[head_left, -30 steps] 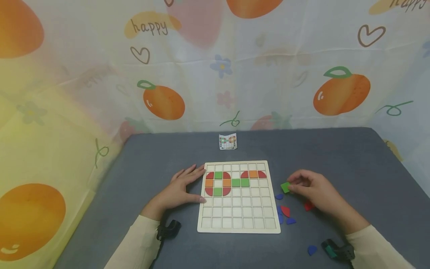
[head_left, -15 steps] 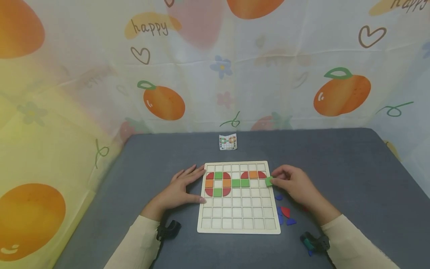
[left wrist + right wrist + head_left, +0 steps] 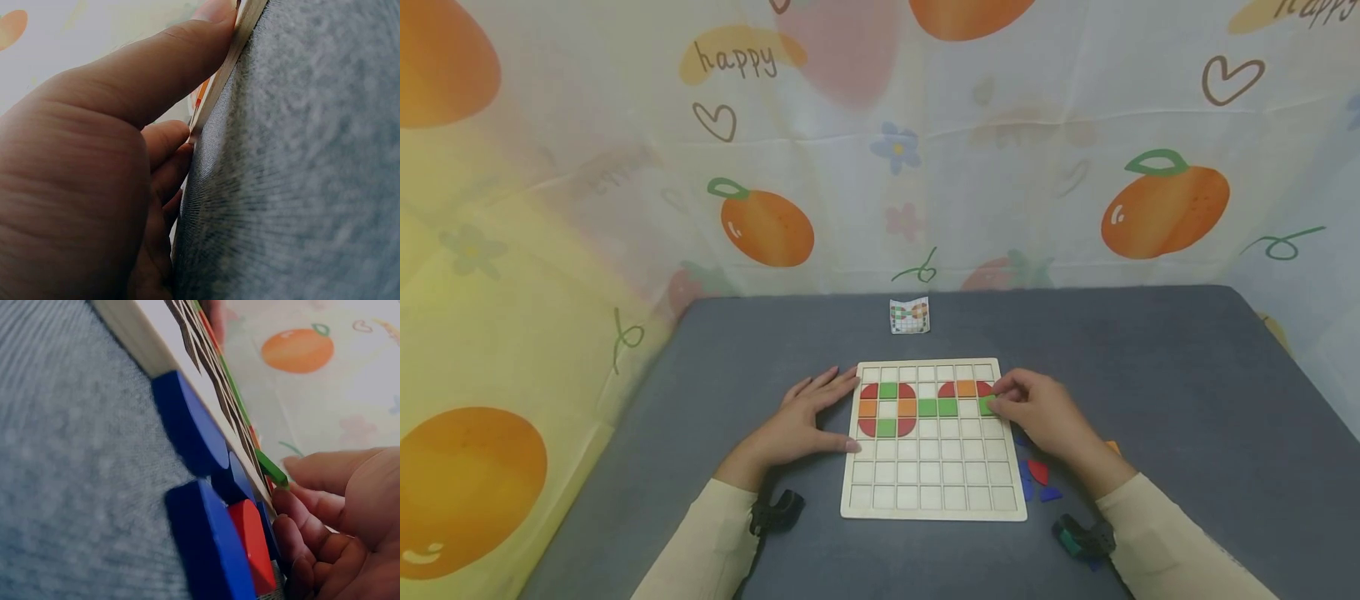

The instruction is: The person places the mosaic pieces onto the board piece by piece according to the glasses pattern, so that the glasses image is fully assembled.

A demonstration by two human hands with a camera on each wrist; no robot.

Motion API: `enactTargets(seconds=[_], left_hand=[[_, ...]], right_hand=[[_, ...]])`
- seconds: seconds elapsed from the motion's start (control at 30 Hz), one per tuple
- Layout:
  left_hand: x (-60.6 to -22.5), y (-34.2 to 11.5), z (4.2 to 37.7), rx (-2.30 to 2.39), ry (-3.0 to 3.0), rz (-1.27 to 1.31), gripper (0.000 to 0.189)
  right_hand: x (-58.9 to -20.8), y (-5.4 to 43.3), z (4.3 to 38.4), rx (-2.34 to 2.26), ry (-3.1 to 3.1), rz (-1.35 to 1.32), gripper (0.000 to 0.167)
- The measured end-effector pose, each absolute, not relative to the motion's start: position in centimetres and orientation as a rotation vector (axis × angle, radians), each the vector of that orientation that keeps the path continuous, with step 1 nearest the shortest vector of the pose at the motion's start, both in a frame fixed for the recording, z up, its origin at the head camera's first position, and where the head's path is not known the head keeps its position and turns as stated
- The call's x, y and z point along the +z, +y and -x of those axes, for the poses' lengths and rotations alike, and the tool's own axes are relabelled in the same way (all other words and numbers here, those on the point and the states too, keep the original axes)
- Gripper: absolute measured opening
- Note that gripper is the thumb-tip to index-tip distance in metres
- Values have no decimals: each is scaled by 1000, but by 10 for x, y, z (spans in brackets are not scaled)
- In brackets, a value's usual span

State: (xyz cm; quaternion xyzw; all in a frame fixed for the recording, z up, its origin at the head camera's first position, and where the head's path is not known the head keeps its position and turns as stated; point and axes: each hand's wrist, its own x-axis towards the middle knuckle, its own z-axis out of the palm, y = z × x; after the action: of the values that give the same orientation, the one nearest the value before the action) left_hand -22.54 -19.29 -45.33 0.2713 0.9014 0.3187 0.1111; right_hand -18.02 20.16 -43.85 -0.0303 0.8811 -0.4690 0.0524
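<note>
A wooden grid board (image 3: 928, 473) lies on the table, its upper cells holding red rounded tiles, green squares and orange squares. My left hand (image 3: 793, 429) rests at the board's left edge, fingers stretched and thumb spread apart along the rim. At the right column, just below a red tile, my right hand (image 3: 1041, 412) pinches a green square tile (image 3: 987, 406) between thumb and fingertips. In the right wrist view this green tile (image 3: 272, 469) is tilted, one end raised above the board's surface.
Beside the board's right edge lie several blue pieces (image 3: 1050, 494) and a red piece (image 3: 1037, 472). An orange piece (image 3: 1113, 447) shows partly behind the right wrist. A small patterned card (image 3: 909, 316) lies beyond the board. A printed cloth (image 3: 1000, 200) hangs behind the table.
My right hand has carried the green tile leftward from beside the board to the right column, a short way in the last half second. The left hand has stayed put.
</note>
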Motion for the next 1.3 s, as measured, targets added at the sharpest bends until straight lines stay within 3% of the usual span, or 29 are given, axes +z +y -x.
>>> enactTargets(seconds=[0.6,1.0,1.17,1.3], left_hand=[[-455,-194,226,924,2652,-804,105],[-455,-194,226,927,2652,-796,105],[-455,-194,226,923,2651,-790,106],[-455,-195,226,926,2652,-797,105]], right_hand=[[-434,217,174,-1678,2523,134,36],[-430,264,158,-1865,2352,340,55],[-433,292,149,-1857,2352,345,55],[-437,309,143,-1819,2371,347,45]])
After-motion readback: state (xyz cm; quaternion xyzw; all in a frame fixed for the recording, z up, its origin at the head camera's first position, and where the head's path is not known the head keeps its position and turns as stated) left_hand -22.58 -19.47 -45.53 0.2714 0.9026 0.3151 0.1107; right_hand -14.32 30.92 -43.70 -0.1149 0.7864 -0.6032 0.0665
